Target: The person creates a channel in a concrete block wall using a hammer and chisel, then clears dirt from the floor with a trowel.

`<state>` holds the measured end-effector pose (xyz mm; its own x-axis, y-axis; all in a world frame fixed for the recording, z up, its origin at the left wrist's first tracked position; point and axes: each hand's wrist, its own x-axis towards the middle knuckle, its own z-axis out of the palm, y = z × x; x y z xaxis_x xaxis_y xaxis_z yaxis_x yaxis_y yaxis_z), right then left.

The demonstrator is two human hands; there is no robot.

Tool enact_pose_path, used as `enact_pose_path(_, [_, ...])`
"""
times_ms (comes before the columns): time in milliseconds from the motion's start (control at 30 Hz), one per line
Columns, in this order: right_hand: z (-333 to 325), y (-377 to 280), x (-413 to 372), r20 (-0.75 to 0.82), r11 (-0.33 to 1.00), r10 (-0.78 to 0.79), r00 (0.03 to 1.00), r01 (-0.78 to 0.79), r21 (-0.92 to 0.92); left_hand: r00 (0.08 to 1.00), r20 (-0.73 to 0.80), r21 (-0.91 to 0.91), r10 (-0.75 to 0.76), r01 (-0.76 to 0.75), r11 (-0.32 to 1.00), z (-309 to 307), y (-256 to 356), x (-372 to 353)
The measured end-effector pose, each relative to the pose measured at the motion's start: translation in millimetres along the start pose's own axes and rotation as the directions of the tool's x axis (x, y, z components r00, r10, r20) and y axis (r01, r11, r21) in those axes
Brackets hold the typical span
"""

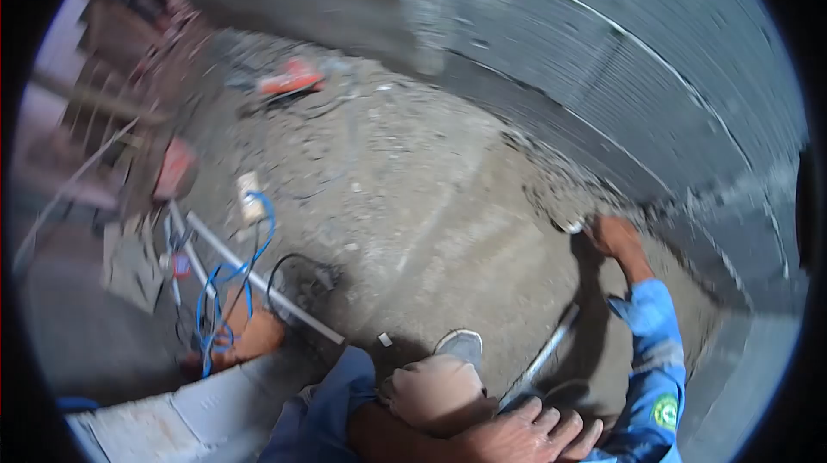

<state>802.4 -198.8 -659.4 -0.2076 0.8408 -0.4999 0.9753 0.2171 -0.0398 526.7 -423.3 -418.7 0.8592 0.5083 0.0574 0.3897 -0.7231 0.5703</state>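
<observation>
My right hand (616, 237) reaches out low beside the foot of the wall, its fingers curled closed. A small pale, shiny piece (572, 226) shows at its fingertips; blur hides what kind of thing it is. Close to my body, my left hand (530, 435) lies palm down with its fingers stretched and slightly apart, nothing visible in it. A long metallic strip (551, 344) lies on the floor beyond the left hand, its near end partly hidden by the hand and leg.
A grey wall (594, 49) with ribbed tiles curves along the right. Blue cable (228, 272), a pale socket block (251, 196) and a white pipe (267, 280) lie at left. An orange-red tool (291, 79) lies farther back. My shoe (461, 346) stands on the dusty floor (405, 196).
</observation>
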Motion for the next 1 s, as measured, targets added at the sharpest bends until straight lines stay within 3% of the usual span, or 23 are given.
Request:
enact_pose_path(33, [-24.8, -14.3, -4.6, 0.007, 0.999, 0.018, 1.0, -0.018, -0.031, 0.999, 0.034, 0.01, -0.023, 0.022, 1.0, -3.0, -1.0, -1.2])
enact_pose_path(167, [-88.8, -56.2, 18.5, -0.067, 0.931, -0.175, 0.982, 0.143, -0.336, 0.998, -0.03, 0.059, -0.046, 0.048, 0.997, -15.0, -9.7, -8.9])
enact_pose_path(200, [-123.9, -92.8, 17.1, 0.015, 0.917, -0.174, 0.985, 0.167, -0.363, 0.999, -0.025, 0.033, -0.022, 0.023, 0.999, -18.9, -11.0, -9.1])
enact_pose_path(233, [-117.9, -88.9, 44.2, -0.142, 0.899, -0.347, 0.927, 0.286, -0.331, 1.0, -0.019, 0.007, 0.001, -0.001, 1.0, -23.1, -12.5, -9.2])
enact_pose_path(267, [-161.2, -133.9, 33.6, 0.034, 0.953, -0.237, 0.971, 0.239, -0.187, 1.0, -0.019, 0.002, 0.018, -0.018, 1.0, -24.7, -14.7, -10.5])
enact_pose_path(367, [-143.9, -155.6, 49.9, -0.118, 0.937, -0.324, 0.939, 0.301, -0.176, 0.999, -0.03, 0.01, 0.039, -0.038, 0.999, -26.0, -20.3, -17.7])
enact_pose_path(433, [-124.5, -155.4, 34.1, -0.047, 0.936, -0.299, 0.953, 0.284, -0.208, 0.998, -0.036, 0.009, 0.048, -0.047, 0.999, -24.6, -21.3, -22.3])
enact_pose_path(567, [-55.2, -99.5, 2.9, 0.016, 0.987, -0.16, 0.987, 0.16, 0.02, 0.996, -0.042, 0.006, 0.074, -0.074, 0.997, -23.5, -22.3, -26.9])
enact_pose_path(633, [-26.5, -68.1, -23.4, -0.057, 0.978, -0.116, 0.992, 0.124, 0.167, 0.994, -0.046, 0.004, 0.1, -0.1, 0.995, -23.7, -22.0, -24.8])
enact_pose_path(667, [-31.2, -70.7, -44.7, 0.01, 0.957, 0.053, 0.999, -0.053, 0.286, 0.992, -0.046, 0.005, 0.118, -0.117, 0.993, -22.4, -22.0, -22.9])
enact_pose_path(700, [-10.8, -65.5, -58.3, 0.018, 0.954, 0.079, 0.997, -0.08, 0.29, 0.989, -0.049, 0.003, 0.138, -0.138, 0.99, -20.2, -21.8, -19.1])
enact_pose_path(767, [54.5, -52.4, -82.4, -0.241, 0.763, 0.341, 0.909, -0.118, 0.636, 0.981, -0.059, 0.002, 0.185, -0.185, 0.983, -19.1, -19.8, -9.8])
enact_pose_path(833, [102.2, -73.2, -113.8, -0.341, 0.66, 0.53, 0.776, -0.125, 0.741, 0.971, -0.059, -0.001, 0.234, -0.234, 0.972, -17.6, -17.6, -0.4])
enact_pose_path(867, [111.2, -90.9, -129.0, -0.104, 0.297, 0.639, 0.763, -0.12, 0.947, 0.966, -0.053, -0.003, 0.252, -0.252, 0.968, -16.7, -17.0, 4.8])
enact_pose_path(900, [117.8, -103.8, -140.2, 0.134, -0.121, 0.66, 0.739, -0.072, 0.99, 0.971, -0.067, 0.029, 0.23, -0.228, 0.973, -14.9, -14.1, 10.0])
enact_pose_path(933, [137.4, -104.7, -147.2, 0.225, -0.269, 0.674, 0.704, -0.05, 0.962, 0.924, -0.197, 0.025, 0.327, -0.329, 0.944, 9.6, -20.5, 13.2])
enact_pose_path(967, [158.0, -102.1, -153.5, 0.306, -0.409, 0.675, 0.672, -0.006, 0.913, 0.928, -0.184, 0.045, 0.324, -0.322, 0.946, 6.4, -19.6, 16.6])
enact_pose_path(1000, [167.4, -96.2, -160.3, 0.347, -0.369, 0.749, 0.565, -0.08, 0.926, 0.921, -0.163, 0.064, 0.354, -0.349, 0.935, 5.4, -21.2, 18.5])
